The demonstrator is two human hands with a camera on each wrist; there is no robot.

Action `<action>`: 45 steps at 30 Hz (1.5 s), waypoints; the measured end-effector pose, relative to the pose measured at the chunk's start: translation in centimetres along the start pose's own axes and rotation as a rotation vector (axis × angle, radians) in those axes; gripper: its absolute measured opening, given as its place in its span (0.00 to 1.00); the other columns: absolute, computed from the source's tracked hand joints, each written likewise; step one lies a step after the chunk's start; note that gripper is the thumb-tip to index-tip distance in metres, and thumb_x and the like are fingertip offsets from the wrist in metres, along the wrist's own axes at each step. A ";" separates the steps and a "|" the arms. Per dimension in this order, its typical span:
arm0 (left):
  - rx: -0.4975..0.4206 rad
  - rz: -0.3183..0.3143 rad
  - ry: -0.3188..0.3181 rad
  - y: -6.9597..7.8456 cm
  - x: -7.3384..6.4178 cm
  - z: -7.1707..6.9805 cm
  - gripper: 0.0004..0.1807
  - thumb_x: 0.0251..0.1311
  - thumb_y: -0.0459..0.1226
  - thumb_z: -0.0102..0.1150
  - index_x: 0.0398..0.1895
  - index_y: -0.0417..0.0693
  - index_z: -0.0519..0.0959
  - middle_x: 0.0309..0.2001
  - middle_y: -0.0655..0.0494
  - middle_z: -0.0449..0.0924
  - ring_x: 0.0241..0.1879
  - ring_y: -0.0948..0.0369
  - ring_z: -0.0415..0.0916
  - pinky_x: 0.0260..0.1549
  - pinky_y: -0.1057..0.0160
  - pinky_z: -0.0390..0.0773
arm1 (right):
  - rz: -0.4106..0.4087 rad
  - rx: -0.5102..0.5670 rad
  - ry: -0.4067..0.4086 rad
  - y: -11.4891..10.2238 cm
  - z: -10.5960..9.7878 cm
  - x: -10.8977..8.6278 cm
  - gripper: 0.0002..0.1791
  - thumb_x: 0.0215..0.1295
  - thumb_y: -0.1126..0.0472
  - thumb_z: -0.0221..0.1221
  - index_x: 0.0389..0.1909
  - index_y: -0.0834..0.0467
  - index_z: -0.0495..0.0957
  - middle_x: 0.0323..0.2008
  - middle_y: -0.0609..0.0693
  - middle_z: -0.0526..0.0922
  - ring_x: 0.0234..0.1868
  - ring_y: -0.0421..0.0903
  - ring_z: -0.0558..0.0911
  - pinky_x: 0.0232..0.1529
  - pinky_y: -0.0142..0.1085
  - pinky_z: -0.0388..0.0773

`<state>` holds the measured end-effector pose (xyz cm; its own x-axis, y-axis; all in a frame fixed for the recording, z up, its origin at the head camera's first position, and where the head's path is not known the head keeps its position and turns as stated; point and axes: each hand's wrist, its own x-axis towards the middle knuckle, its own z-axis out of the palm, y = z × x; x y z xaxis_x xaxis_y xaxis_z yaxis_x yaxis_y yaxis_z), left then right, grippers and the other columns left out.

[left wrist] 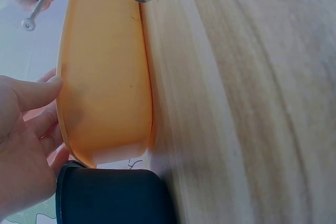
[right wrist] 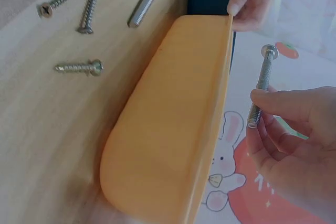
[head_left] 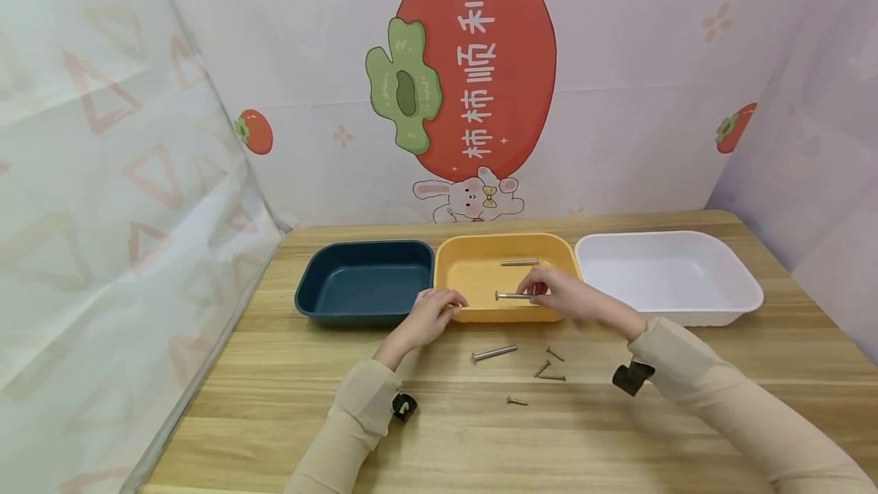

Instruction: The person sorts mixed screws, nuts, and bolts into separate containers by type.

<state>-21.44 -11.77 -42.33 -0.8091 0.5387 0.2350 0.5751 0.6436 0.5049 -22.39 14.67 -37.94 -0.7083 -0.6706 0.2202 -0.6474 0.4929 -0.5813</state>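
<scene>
1. My right hand [head_left: 565, 297] pinches the held bolt [head_left: 513, 296] between thumb and fingertips, over the yellow tray [head_left: 473, 274].
2. I read the held bolt's long axis as roughly left to right, its head pointing out from the right hand towards my left, the threaded end at the fingers.
3. My left hand [head_left: 430, 313] grips the yellow tray's near rim, thumb outside; the dark blue tray [head_left: 366, 294] is just beside that hand.
4. Past the right hand, a second bolt [head_left: 519, 262] lies inside the yellow tray, its axis also left to right.
5. On the surface [head_left: 274, 410], nearer me than both hands and between them, I see a loose bolt [head_left: 495, 353] slanting, head towards my left, and four small screws [head_left: 552, 378] at mixed angles.
6. The white tray [head_left: 665, 273] sits beyond the right hand, to its right.
</scene>
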 end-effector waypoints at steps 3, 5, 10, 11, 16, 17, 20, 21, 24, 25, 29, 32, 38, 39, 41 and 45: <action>0.003 -0.004 -0.001 0.0 0.0 0.0 0.06 0.59 0.31 0.50 0.37 0.45 0.76 0.36 0.54 0.77 0.42 0.56 0.71 0.54 0.51 0.54 | 0.011 -0.004 0.005 0.1 -0.4 0.2 0.09 0.50 0.77 0.57 0.33 0.64 0.77 0.29 0.49 0.74 0.31 0.45 0.70 0.31 0.34 0.70; 0.006 -0.006 -0.001 0.0 0.0 0.0 0.06 0.59 0.31 0.50 0.37 0.45 0.76 0.36 0.54 0.77 0.42 0.56 0.71 0.54 0.51 0.54 | 0.015 -0.002 -0.002 0.2 -0.6 0.4 0.09 0.50 0.77 0.57 0.33 0.64 0.77 0.29 0.49 0.74 0.30 0.44 0.70 0.30 0.32 0.70; 0.004 -0.004 0.001 0.0 0.0 -0.1 0.06 0.59 0.31 0.50 0.37 0.45 0.76 0.36 0.54 0.78 0.43 0.56 0.71 0.54 0.51 0.54 | 0.034 -0.004 -0.019 0.6 -1.1 0.8 0.09 0.51 0.77 0.57 0.33 0.65 0.77 0.29 0.50 0.75 0.28 0.42 0.69 0.29 0.31 0.69; 0.002 -0.004 0.001 0.1 0.0 -0.1 0.06 0.59 0.31 0.50 0.37 0.45 0.76 0.36 0.54 0.78 0.42 0.56 0.71 0.54 0.51 0.54 | 0.040 -0.010 -0.020 0.7 -1.1 0.9 0.09 0.50 0.77 0.57 0.33 0.65 0.78 0.29 0.50 0.75 0.28 0.42 0.69 0.29 0.31 0.69; 0.006 -0.003 -0.003 0.1 0.0 -0.2 0.07 0.59 0.31 0.49 0.37 0.45 0.76 0.36 0.54 0.78 0.42 0.56 0.71 0.54 0.50 0.54 | 0.042 -0.022 -0.018 1.2 -1.4 1.1 0.08 0.50 0.76 0.57 0.32 0.65 0.78 0.29 0.51 0.76 0.29 0.43 0.71 0.30 0.32 0.70; 0.008 -0.003 -0.005 0.1 0.0 -0.2 0.07 0.59 0.31 0.49 0.38 0.45 0.76 0.36 0.54 0.78 0.42 0.56 0.71 0.55 0.50 0.54 | 0.040 -0.023 -0.018 1.4 -1.4 1.2 0.08 0.50 0.76 0.57 0.32 0.65 0.78 0.29 0.51 0.76 0.29 0.43 0.72 0.30 0.32 0.71; 0.016 0.000 -0.005 0.1 0.0 -0.2 0.07 0.59 0.31 0.49 0.38 0.45 0.76 0.36 0.54 0.78 0.43 0.56 0.71 0.54 0.50 0.54 | 0.027 -0.023 -0.027 1.7 -1.5 1.3 0.08 0.50 0.77 0.57 0.31 0.66 0.78 0.27 0.51 0.75 0.29 0.44 0.73 0.29 0.33 0.71; 0.016 0.000 -0.005 0.1 0.0 -0.2 0.07 0.59 0.31 0.49 0.38 0.45 0.76 0.37 0.54 0.78 0.43 0.56 0.71 0.54 0.50 0.54 | 0.028 -0.024 -0.029 1.8 -1.6 1.3 0.08 0.50 0.77 0.57 0.31 0.66 0.78 0.27 0.51 0.75 0.29 0.44 0.73 0.29 0.33 0.71; 0.011 0.001 -0.005 0.0 0.0 -0.2 0.07 0.59 0.31 0.50 0.38 0.45 0.76 0.37 0.54 0.78 0.43 0.56 0.71 0.54 0.50 0.54 | 0.031 -0.029 -0.036 2.0 -1.7 1.4 0.07 0.50 0.77 0.57 0.31 0.66 0.78 0.26 0.51 0.75 0.28 0.44 0.72 0.28 0.32 0.71; 0.006 0.000 -0.005 0.0 0.0 -0.1 0.07 0.59 0.31 0.50 0.38 0.45 0.76 0.36 0.54 0.78 0.43 0.56 0.71 0.54 0.50 0.54 | 0.035 -0.030 -0.037 2.0 -1.7 1.5 0.07 0.50 0.77 0.57 0.31 0.66 0.78 0.26 0.51 0.75 0.28 0.44 0.72 0.28 0.32 0.71; 0.010 0.006 -0.002 -0.1 0.0 -0.1 0.06 0.59 0.30 0.50 0.38 0.44 0.76 0.36 0.54 0.78 0.43 0.56 0.71 0.54 0.49 0.54 | 0.046 -0.035 -0.039 2.3 -1.8 1.5 0.07 0.50 0.77 0.56 0.31 0.67 0.78 0.26 0.51 0.75 0.28 0.44 0.72 0.29 0.32 0.71; 0.012 0.006 -0.002 -0.1 0.0 0.0 0.06 0.59 0.30 0.49 0.38 0.44 0.76 0.37 0.54 0.78 0.43 0.56 0.71 0.55 0.49 0.54 | 0.042 -0.036 -0.039 2.6 -1.7 1.6 0.07 0.49 0.77 0.56 0.31 0.67 0.78 0.25 0.51 0.75 0.28 0.44 0.72 0.28 0.32 0.71; 0.011 0.002 -0.003 -0.1 0.1 -0.1 0.07 0.59 0.30 0.49 0.38 0.44 0.76 0.37 0.54 0.78 0.43 0.56 0.70 0.55 0.50 0.54 | 0.046 -0.027 -0.053 2.9 -1.9 1.9 0.06 0.50 0.77 0.56 0.31 0.69 0.77 0.24 0.54 0.75 0.28 0.45 0.72 0.28 0.32 0.70; 0.012 0.002 -0.002 0.0 0.1 -0.1 0.07 0.59 0.30 0.49 0.38 0.45 0.76 0.37 0.54 0.78 0.43 0.56 0.70 0.55 0.50 0.54 | 0.050 -0.029 -0.057 3.0 -1.9 1.9 0.06 0.50 0.77 0.56 0.31 0.69 0.77 0.24 0.55 0.75 0.27 0.45 0.72 0.28 0.32 0.70; 0.012 -0.002 -0.004 0.0 0.1 -0.1 0.07 0.59 0.30 0.49 0.38 0.45 0.76 0.37 0.54 0.78 0.43 0.56 0.70 0.55 0.51 0.54 | 0.067 -0.031 -0.063 3.1 -2.0 2.0 0.07 0.50 0.77 0.55 0.31 0.70 0.77 0.24 0.54 0.74 0.27 0.44 0.71 0.28 0.32 0.69; 0.015 -0.008 -0.011 0.1 0.0 -0.1 0.07 0.59 0.31 0.49 0.38 0.45 0.76 0.37 0.54 0.78 0.43 0.56 0.70 0.55 0.50 0.54 | 0.078 -0.029 -0.073 3.1 -2.2 2.2 0.07 0.50 0.78 0.55 0.32 0.70 0.77 0.24 0.53 0.74 0.26 0.43 0.70 0.27 0.31 0.68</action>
<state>-21.45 -11.77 -42.19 -0.8121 0.5397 0.2220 0.5709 0.6559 0.4938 -26.55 15.94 -37.58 -0.7350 -0.6680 0.1169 -0.6000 0.5603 -0.5711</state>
